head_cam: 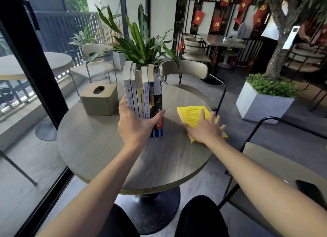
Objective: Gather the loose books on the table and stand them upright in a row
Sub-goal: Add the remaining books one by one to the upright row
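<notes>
Now my left hand [137, 123] clamps the row of six upright paperback books [143, 95] near the middle of the round grey wood-grain table [99, 148], thumb against the dark-spined book on the right end, fingers wrapped round the white one on the left. My right hand [206, 128] lies flat, fingers spread, on the last loose book, a yellow paperback [192, 113] lying at the table's right edge. I should curl fingers under its edge, lift, and stand it against the dark spine while the left hand steadies the row.
</notes>
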`<control>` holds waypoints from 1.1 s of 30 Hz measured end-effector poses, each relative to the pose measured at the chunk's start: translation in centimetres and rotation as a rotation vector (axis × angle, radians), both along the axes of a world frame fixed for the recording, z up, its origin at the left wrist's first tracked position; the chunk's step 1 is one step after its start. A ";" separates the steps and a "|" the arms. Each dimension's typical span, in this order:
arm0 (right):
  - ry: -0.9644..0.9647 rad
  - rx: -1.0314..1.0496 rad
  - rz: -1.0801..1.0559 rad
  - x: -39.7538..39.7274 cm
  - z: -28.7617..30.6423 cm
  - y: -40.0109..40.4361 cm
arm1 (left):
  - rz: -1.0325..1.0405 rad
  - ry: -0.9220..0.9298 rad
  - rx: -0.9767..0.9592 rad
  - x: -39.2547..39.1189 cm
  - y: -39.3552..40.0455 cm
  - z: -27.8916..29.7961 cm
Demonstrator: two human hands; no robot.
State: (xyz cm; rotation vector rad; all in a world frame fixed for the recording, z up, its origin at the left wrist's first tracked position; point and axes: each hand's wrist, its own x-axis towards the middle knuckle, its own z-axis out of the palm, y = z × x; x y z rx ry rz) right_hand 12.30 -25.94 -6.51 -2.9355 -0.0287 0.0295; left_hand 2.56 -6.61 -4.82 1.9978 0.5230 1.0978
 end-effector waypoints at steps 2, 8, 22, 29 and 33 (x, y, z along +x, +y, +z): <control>0.044 0.030 -0.059 0.1 0.0 -0.3 | -0.004 0.001 -0.013 0.1 0.0 0.0; 0.044 0.098 -0.158 1.1 1.4 -0.8 | -0.002 0.017 -0.016 0.0 -0.1 0.1; -0.400 1.002 0.102 -1.7 6.4 2.5 | -0.084 0.026 -0.021 -0.4 0.7 0.0; -0.378 0.953 0.419 -3.6 2.7 6.8 | -0.213 0.058 0.017 -0.8 2.0 0.0; -0.195 0.976 0.479 -4.2 2.0 7.8 | -0.307 0.122 0.085 -0.9 3.5 0.0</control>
